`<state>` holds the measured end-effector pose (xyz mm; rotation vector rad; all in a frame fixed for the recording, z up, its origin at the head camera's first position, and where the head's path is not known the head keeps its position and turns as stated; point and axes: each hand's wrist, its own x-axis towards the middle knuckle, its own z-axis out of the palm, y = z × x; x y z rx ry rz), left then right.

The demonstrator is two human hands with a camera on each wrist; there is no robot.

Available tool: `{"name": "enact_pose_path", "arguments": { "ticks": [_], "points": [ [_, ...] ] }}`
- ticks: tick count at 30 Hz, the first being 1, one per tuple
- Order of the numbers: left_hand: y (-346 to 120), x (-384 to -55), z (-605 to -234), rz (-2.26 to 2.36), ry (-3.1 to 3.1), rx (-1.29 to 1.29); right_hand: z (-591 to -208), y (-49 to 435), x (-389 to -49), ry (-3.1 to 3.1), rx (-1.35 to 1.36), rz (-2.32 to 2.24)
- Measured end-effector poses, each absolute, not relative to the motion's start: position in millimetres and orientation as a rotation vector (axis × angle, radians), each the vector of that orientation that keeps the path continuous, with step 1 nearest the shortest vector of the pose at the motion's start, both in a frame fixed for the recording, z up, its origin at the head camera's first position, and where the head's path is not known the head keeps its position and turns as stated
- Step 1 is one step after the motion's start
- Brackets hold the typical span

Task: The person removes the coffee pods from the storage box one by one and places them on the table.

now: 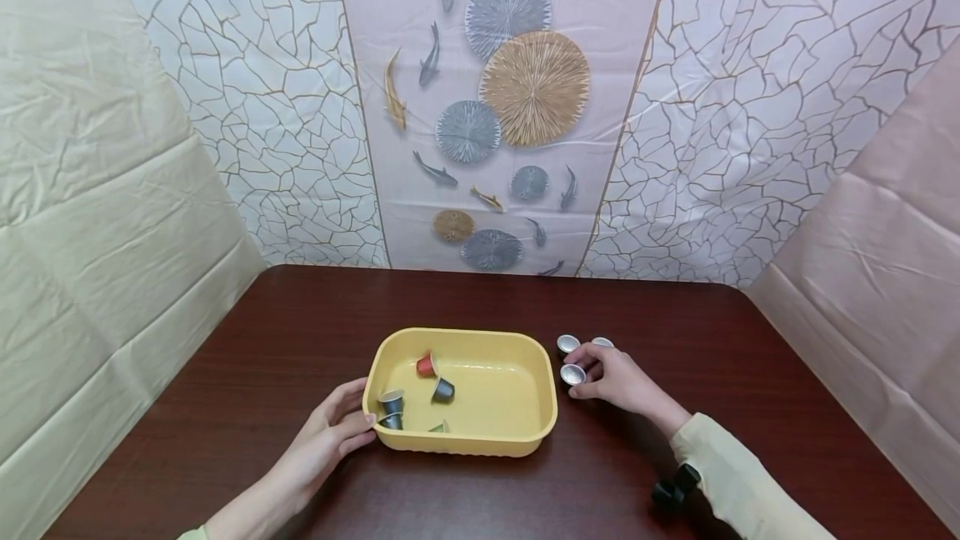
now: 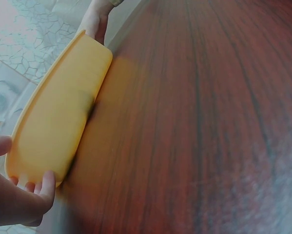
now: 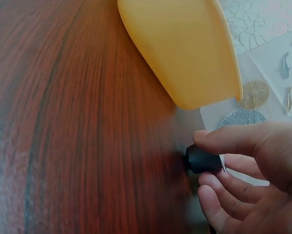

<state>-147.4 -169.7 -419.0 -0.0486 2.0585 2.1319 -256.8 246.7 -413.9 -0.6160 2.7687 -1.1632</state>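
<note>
My left hand (image 1: 330,432) grips the left end of a yellow plastic basin (image 1: 480,445), thumb at its rim and fingers along the outer wall. Inside lie several coffee capsules: a red capsule (image 1: 426,365), a dark grey capsule (image 1: 444,391), two dark ones (image 1: 392,402) in the left corner, and a pale green capsule (image 1: 440,427) partly hidden by the front wall. Right of the basin, my right hand (image 1: 621,379) pinches a black coffee capsule (image 3: 203,160) between thumb and fingers, its silver lid (image 1: 573,374) facing up.
Two more capsules stand lid up beyond the right hand: one (image 1: 567,344) near the basin's corner, another (image 1: 602,342) partly covered by the fingers. Everything is on a dark red-brown wooden table (image 1: 300,332). Patterned cloth (image 1: 487,190) hangs behind its far edge.
</note>
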Motion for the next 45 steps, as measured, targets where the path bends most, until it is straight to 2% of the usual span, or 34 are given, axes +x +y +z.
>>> {"name": "enact_pose_path", "arguments": {
  "ticks": [18, 45],
  "points": [
    [-168, -148, -418, 2.147, 2.045, -0.050, -413, 247, -257, 2.783, -0.598, -1.155],
    [-169, -147, -417, 2.141, 2.047, -0.051, -368, 266, -260, 2.775, -0.738, -0.997]
  ]
}}
